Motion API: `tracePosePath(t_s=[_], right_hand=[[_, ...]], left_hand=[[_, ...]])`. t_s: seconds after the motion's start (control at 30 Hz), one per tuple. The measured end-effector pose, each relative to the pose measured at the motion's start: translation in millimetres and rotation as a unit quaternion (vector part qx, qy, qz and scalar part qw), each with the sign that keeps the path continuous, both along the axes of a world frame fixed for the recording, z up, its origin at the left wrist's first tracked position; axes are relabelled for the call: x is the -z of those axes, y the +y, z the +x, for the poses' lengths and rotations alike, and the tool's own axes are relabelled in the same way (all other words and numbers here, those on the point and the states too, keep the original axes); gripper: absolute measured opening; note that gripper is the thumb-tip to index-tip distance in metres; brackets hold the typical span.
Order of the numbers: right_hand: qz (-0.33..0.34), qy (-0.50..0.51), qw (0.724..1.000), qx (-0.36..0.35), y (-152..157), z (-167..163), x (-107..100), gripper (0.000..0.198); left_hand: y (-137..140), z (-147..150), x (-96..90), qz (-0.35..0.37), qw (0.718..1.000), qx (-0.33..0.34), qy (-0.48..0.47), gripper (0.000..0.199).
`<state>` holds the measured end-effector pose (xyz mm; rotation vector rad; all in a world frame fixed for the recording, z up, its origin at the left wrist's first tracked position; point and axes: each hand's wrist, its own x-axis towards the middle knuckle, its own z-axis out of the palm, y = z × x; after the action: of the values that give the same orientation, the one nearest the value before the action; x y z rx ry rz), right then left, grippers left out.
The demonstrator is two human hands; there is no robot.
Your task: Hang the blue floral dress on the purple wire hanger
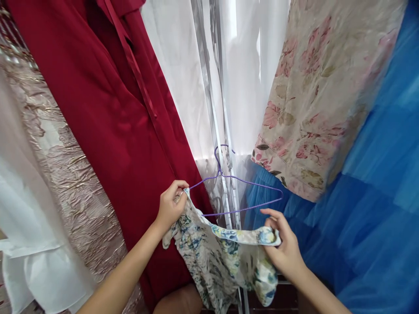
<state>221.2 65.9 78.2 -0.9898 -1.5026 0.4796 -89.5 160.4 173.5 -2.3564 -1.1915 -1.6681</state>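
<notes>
A floral garment [209, 257] in cream, blue and yellow hangs between my two hands. At its upper left edge my left hand [173, 203] pinches the fabric together with the left end of a purple wire hanger [247, 181]; that hanger end is inside the garment. My right hand [283, 244] grips the garment's other upper edge, below the hanger's bare right end and apart from it. The hanger's hook points up, in front of white metal poles [212, 96]; whether it rests on anything I cannot tell.
A long dark red garment [108, 126] hangs on the left, beside a textured pink-gold one [65, 152] and a white one [42, 270]. To the right hang a pink floral garment [304, 96] and a blue tulle one [369, 174]. White curtains [255, 87] form the backdrop.
</notes>
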Motion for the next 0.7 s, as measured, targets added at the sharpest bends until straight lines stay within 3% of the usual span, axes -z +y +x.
tracePosePath(t_s=[0.07, 0.17, 0.3, 0.4, 0.47, 0.57, 0.63, 0.7], right_hand=[[0.028, 0.054, 0.997, 0.040, 0, 10, -1, 0.055], [-0.008, 0.078, 0.992, 0.095, 10, 27, -12, 0.066], [-0.101, 0.005, 0.987, 0.127, 30, 47, -27, 0.059], [-0.132, -0.042, 0.984, 0.108, 38, 60, -38, 0.048], [-0.154, -0.048, 0.985, 0.067, 37, 69, -51, 0.032], [-0.242, 0.014, 0.968, -0.063, 26, 80, -70, 0.012], [-0.336, 0.108, 0.922, -0.161, 19, 82, -76, 0.015], [-0.417, 0.212, 0.854, -0.228, 15, 79, -73, 0.019]], left_hand=[[-5, -1, 2.8, -0.017, 0.999, 0.013, -0.023, 0.010], [-9, -1, 1.4, -0.052, 0.997, 0.032, -0.053, 0.009], [-16, 1, -5.4, -0.091, 0.993, 0.037, -0.068, 0.010], [-22, -2, -12.3, -0.076, 0.996, 0.014, -0.035, 0.012], [-23, -7, -16.0, -0.059, 0.998, -0.018, -0.017, 0.013], [-20, -17, -16.5, -0.085, 0.993, -0.049, -0.062, 0.022], [-16, -23, -13.3, -0.137, 0.984, -0.040, -0.107, 0.026], [-13, -27, -7.9, -0.181, 0.975, -0.022, -0.128, 0.027]])
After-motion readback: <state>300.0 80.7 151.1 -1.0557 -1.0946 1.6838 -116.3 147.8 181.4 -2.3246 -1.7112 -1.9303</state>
